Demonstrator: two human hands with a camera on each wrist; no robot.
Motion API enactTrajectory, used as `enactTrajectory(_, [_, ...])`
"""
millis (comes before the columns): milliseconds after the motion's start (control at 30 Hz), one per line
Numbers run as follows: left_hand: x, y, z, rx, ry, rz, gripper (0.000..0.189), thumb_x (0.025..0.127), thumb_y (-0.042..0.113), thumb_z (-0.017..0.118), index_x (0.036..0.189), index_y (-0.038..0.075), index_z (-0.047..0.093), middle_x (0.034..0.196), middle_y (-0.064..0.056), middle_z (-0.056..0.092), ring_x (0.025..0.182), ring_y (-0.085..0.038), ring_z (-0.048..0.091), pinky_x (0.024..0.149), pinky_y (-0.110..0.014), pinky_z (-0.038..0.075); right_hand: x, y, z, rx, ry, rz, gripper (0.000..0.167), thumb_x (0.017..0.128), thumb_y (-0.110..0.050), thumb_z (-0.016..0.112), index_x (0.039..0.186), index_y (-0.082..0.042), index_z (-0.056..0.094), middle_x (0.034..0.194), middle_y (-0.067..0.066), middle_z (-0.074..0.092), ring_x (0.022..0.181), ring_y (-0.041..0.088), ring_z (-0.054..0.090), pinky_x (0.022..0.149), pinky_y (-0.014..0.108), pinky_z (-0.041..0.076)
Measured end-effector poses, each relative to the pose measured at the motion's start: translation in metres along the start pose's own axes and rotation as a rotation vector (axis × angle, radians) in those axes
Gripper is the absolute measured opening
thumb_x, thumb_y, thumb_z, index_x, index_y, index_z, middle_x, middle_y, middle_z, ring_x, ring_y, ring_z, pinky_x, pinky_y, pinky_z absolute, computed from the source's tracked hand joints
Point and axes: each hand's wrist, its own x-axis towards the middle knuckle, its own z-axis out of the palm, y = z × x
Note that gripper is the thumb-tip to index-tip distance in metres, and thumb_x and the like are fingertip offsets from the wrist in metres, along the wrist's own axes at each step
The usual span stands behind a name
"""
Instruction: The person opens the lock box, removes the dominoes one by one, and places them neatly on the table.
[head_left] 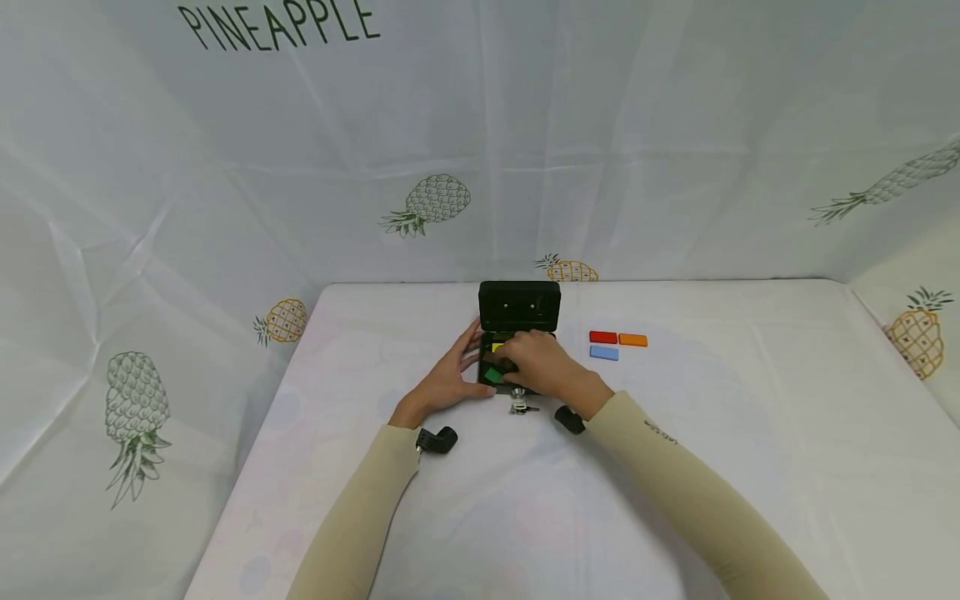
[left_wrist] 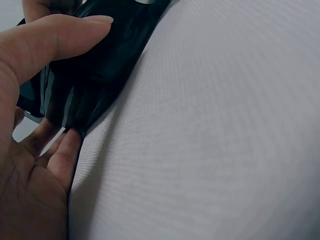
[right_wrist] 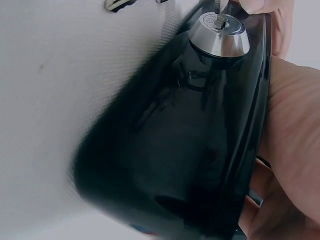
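A small black lock box [head_left: 519,307] stands on the table with its lid raised. My left hand [head_left: 444,382] grips its left side, the thumb [left_wrist: 82,34] against the front wall and the other fingers along the side. My right hand [head_left: 542,364] reaches into the box with bent fingers. Beside its fingertips lies a tilted green block [head_left: 492,375]; whether they pinch it cannot be made out. Part of a yellow block [head_left: 497,347] shows behind them. A silver lock [right_wrist: 220,37] with a key in it sits on the front wall.
Right of the box lie a red block [head_left: 603,337], an orange block [head_left: 633,340] and a blue block [head_left: 603,353]. A second key [right_wrist: 119,5] hangs in front of the lock. A white cloth [head_left: 712,400] covers the table, and a pineapple-print sheet [head_left: 600,125] hangs behind.
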Motion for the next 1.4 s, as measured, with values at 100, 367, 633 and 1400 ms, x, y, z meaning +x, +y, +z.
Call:
enactTrajectory(100, [0.0, 0.0, 0.0, 0.0, 0.001, -0.003, 0.124, 0.086, 0.0, 0.087, 0.172, 0.025, 0.002, 0.172, -0.015, 0.022, 0.158, -0.032, 0.028, 0.129, -0.041, 0.035, 0.0, 0.0, 0.0, -0.001, 0.0, 0.002, 0.031, 0.089, -0.026, 0.089, 0.116, -0.013, 0.082, 0.11, 0.003, 0.08, 0.105, 0.025, 0.072, 0.101, 0.048, 0.06])
enactTrajectory(367, [0.0, -0.001, 0.001, 0.005, -0.001, -0.022, 0.123, 0.086, 0.002, 0.087, 0.172, 0.026, 0.002, 0.173, -0.014, 0.021, 0.159, -0.031, 0.028, 0.129, -0.04, 0.034, -0.003, 0.0, -0.001, 0.044, 0.001, 0.029, 0.028, 0.089, -0.02, 0.088, 0.114, -0.011, 0.081, 0.108, 0.004, 0.079, 0.105, 0.026, 0.072, 0.101, 0.048, 0.06])
enactTrajectory(633, [-0.001, -0.003, 0.001, 0.001, 0.006, -0.011, 0.122, 0.086, 0.001, 0.087, 0.172, 0.025, 0.003, 0.172, -0.015, 0.022, 0.159, -0.032, 0.028, 0.129, -0.04, 0.034, -0.005, -0.002, -0.003, 0.025, 0.008, 0.012, 0.026, 0.089, -0.023, 0.089, 0.111, -0.011, 0.081, 0.103, 0.004, 0.079, 0.099, 0.024, 0.071, 0.095, 0.046, 0.062])
enactTrajectory(1400, [0.0, 0.001, 0.001, -0.003, 0.0, -0.01, 0.122, 0.086, 0.002, 0.087, 0.172, 0.024, 0.003, 0.173, -0.015, 0.02, 0.159, -0.032, 0.027, 0.13, -0.041, 0.033, -0.005, 0.008, -0.003, -0.01, -0.028, 0.044, 0.022, 0.089, -0.017, 0.088, 0.11, -0.013, 0.082, 0.109, 0.002, 0.079, 0.107, 0.024, 0.072, 0.098, 0.045, 0.062])
